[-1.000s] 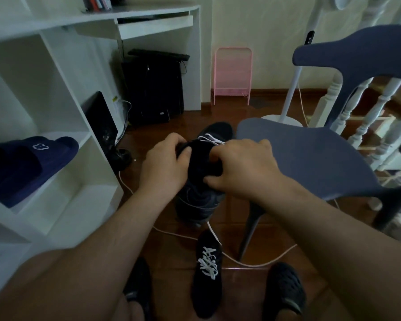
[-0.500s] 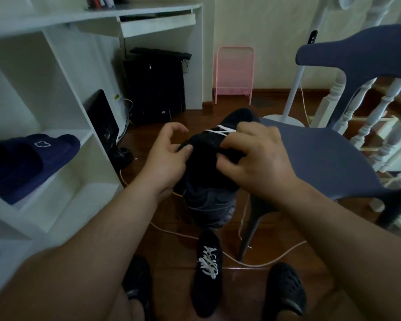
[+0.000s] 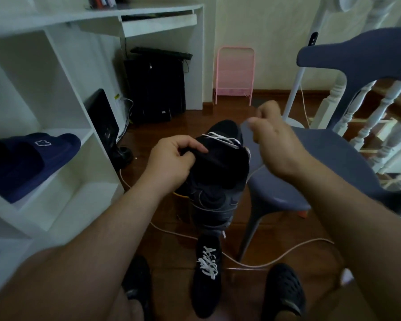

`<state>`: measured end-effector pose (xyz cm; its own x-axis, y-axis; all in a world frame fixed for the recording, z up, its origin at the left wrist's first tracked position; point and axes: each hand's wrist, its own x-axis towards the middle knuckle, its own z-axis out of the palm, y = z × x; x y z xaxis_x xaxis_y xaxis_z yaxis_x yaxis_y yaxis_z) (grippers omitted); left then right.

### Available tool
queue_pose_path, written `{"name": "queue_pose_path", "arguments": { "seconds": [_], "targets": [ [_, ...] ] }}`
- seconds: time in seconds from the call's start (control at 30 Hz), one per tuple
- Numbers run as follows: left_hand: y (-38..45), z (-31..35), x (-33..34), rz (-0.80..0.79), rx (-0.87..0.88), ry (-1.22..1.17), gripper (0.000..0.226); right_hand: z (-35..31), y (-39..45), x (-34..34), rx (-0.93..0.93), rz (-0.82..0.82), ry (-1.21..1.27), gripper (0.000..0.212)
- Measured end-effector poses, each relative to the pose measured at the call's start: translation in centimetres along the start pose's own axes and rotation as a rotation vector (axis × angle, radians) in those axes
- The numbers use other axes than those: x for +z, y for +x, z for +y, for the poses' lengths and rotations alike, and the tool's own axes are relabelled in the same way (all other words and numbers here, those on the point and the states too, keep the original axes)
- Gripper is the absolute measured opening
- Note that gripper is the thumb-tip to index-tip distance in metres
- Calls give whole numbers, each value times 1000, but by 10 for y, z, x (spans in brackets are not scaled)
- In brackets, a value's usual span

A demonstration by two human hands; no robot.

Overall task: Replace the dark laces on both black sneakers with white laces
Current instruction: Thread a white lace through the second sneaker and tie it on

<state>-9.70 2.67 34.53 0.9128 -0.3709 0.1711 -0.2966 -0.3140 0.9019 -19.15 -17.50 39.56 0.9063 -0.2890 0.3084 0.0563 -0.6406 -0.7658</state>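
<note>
In the head view the right hand [image 3: 272, 144] has come off the held sneaker [image 3: 218, 172], where it rested half a second ago, and now sits raised beside the toe, fingertips pinched on what looks like the white lace [image 3: 220, 140], so I judge it is drawing the lace through the eyelets. The left hand [image 3: 171, 163] grips the shoe's near collar, steadying it in the air between both hands. The other sneaker [image 3: 207, 274] lies on the floor [image 3: 171, 242] below, already white-laced.
</note>
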Motion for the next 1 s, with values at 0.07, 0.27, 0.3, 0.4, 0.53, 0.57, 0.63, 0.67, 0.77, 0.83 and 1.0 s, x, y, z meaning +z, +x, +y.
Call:
{"name": "queue_pose_path", "arguments": {
  "seconds": [0.07,0.27,0.3,0.4,0.53,0.57,0.63,0.67,0.77,0.83,1.0],
  "targets": [
    [-1,1,0,12,-8,1,54,9,8,-11,208,-21,-101,6],
    [-3,1,-1,14,-2,28,54,32,7,-21,431,-249,-206,28],
    [-3,1,-1,13,3,32,54,32,7,-21,380,-231,-206,37],
    [-6,3,2,18,30,40,55,27,5,-22,212,-175,-132,44],
    [-10,8,5,51,93,129,53,16,3,-12,33,-123,-59,19],
    [-12,9,6,50,98,146,53,13,3,-8,-3,-105,-98,13],
    [-14,11,8,53,86,175,52,9,2,1,-62,-112,-218,14],
    [-14,12,8,61,68,192,51,6,0,7,-76,-138,-284,16],
    [-16,18,10,108,9,187,49,6,-3,18,-43,-179,-376,12],
    [-18,21,12,134,-21,171,47,6,-2,20,0,-170,-392,15],
    [-21,24,13,166,-16,162,47,5,-2,22,33,-221,-509,31]
  ]
}}
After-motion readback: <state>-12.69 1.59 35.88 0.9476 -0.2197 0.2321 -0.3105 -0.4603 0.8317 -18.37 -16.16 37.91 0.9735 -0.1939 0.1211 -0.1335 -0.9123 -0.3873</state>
